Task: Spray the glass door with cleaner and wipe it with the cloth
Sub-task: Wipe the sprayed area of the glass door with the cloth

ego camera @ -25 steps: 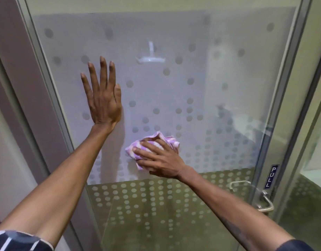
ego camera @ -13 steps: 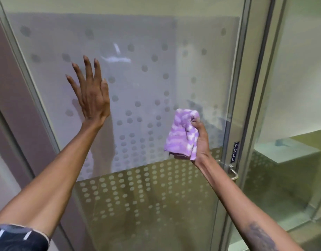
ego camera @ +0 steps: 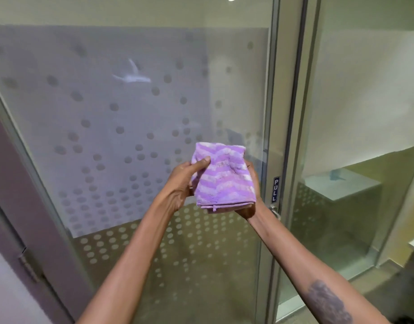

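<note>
1. Head view: the left hand [ego camera: 178, 183] is pinching the left edge of the cloth [ego camera: 221, 178] between thumb and fingers, while the right hand [ego camera: 249, 195] is cupping it from behind and below, closed on its right side. The cloth is folded flat and is being held in the air in front of the glass door [ego camera: 131, 113], apart from the pane.
2. The step in hand is looking like refolding the cloth between wipes. To do it well, a fresh, flat face should be turning outward, edges tucked so nothing is trailing, before one hand is pressing it back to the pane.
3. The PULL sign [ego camera: 276, 189] is sitting on the door frame [ego camera: 275, 113] just right of the cloth, with the handle [ego camera: 275, 212] peeking out beside the right wrist.
4. Counting: one cloth, one door, one sign, two hands. No spray bottle is showing.
</note>
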### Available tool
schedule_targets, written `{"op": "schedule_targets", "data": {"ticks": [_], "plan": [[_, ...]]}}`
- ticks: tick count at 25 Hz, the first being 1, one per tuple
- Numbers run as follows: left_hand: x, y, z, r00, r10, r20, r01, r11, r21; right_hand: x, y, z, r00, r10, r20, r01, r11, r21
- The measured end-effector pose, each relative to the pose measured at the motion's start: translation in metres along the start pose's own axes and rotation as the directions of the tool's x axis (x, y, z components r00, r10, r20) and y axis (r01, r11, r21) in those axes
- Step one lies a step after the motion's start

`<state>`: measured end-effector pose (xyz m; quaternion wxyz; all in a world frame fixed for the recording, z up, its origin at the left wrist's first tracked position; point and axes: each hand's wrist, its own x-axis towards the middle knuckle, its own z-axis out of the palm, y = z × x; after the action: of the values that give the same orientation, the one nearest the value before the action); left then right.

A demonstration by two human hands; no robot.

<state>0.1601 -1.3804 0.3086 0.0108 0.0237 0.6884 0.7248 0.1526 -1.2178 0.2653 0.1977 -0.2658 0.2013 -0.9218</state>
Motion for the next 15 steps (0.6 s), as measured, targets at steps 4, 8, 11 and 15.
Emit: {"op": "schedule_targets", "data": {"ticks": [4,8,11,15], "plan": [[0.011,-0.015,0.059,0.996,0.072,-0.049,-0.073,0.997,-0.033,-0.021,-0.058,-0.022,0.933,-0.038,-0.358,-0.079,0.949,-0.306],[0.024,-0.018,0.130,0.988,0.145,-0.054,-0.149,0.984,-0.093,-0.061,-0.132,-0.036,0.908,-0.162,-0.387,-0.103,0.809,-0.579],[0.031,-0.026,0.196,0.981,0.190,0.051,-0.183,0.977,-0.114,-0.104,-0.189,-0.051,0.872,-0.273,-0.405,-0.041,0.785,-0.618],[0.036,-0.045,0.291,0.964,0.112,0.242,-0.086,0.990,-0.113,-0.165,-0.261,-0.081,0.783,-0.376,-0.495,-0.018,0.782,-0.623]]}}
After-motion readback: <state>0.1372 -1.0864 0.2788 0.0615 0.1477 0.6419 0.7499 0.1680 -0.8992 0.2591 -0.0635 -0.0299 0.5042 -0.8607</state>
